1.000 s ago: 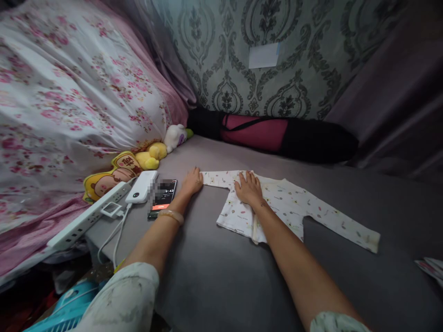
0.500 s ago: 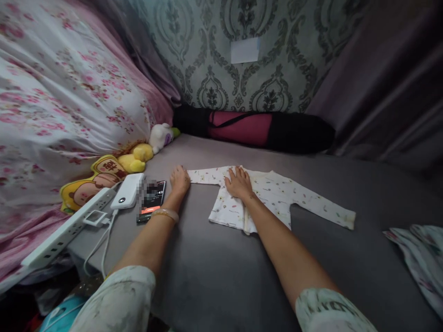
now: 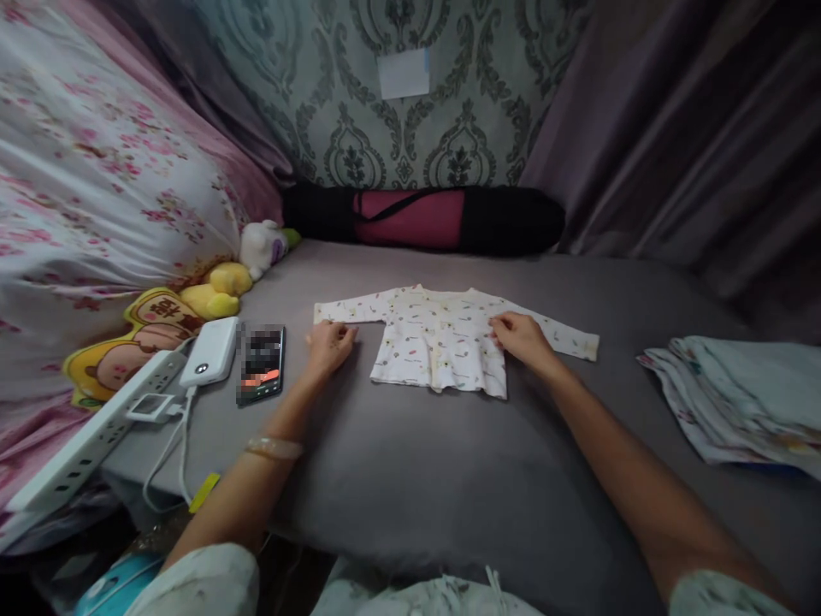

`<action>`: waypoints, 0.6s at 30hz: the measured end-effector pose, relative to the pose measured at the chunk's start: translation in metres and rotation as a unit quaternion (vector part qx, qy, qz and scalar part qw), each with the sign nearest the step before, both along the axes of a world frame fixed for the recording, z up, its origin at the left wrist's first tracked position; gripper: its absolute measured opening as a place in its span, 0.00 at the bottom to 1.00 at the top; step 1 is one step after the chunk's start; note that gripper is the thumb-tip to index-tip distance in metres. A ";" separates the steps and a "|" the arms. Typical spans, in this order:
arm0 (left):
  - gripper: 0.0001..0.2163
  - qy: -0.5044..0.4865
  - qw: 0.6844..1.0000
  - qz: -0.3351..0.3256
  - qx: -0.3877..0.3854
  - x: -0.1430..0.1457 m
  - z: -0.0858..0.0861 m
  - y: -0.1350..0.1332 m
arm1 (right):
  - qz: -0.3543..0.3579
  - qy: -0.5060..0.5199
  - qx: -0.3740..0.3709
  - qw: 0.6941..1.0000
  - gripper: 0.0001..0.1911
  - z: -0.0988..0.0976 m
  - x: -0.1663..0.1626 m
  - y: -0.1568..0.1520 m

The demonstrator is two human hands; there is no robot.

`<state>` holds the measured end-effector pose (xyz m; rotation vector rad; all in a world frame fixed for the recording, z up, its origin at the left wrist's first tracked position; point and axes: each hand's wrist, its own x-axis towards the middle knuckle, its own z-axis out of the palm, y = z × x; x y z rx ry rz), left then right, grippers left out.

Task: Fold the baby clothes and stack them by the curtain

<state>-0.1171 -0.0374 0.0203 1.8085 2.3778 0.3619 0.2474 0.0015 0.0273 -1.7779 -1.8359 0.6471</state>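
A small white baby shirt (image 3: 442, 342) with a scattered print lies front up on the grey sheet, both long sleeves spread outward. My left hand (image 3: 330, 344) is at the lower edge of the left-side sleeve near its cuff, thumb apart from the fingers and nothing visibly gripped. At the shirt's other side, below the sleeve, my right hand (image 3: 522, 340) has its thumb and fingertips pinched together on the fabric edge. The front placket runs down the middle, and the bottom hem is slightly wavy.
Left of the shirt lie a phone (image 3: 262, 364), a white power bank (image 3: 209, 352), a power strip (image 3: 96, 436) and plush toys (image 3: 218, 289). Folded clothes (image 3: 737, 398) are stacked at right. A long black-and-red bag (image 3: 410, 218) lies along the wall.
My right hand has gone from lying flat on the shirt's middle to its right side edge. My left hand has loosened from the cuff. The shirt front looks flatter, and the view has shifted.
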 end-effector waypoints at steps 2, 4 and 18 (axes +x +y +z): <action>0.19 -0.024 0.999 -0.028 -0.027 0.005 -0.003 -0.012 | -0.029 -0.037 -0.039 0.998 0.16 -0.006 0.026 -0.021; 0.19 -0.043 0.997 -0.057 -0.033 0.010 -0.006 -0.022 | -0.039 -0.075 -0.077 0.993 0.17 -0.009 0.038 -0.041; 0.15 -0.144 0.980 -0.113 -0.081 0.042 0.007 -0.038 | -0.001 -0.144 -0.134 0.980 0.14 0.005 0.008 -0.091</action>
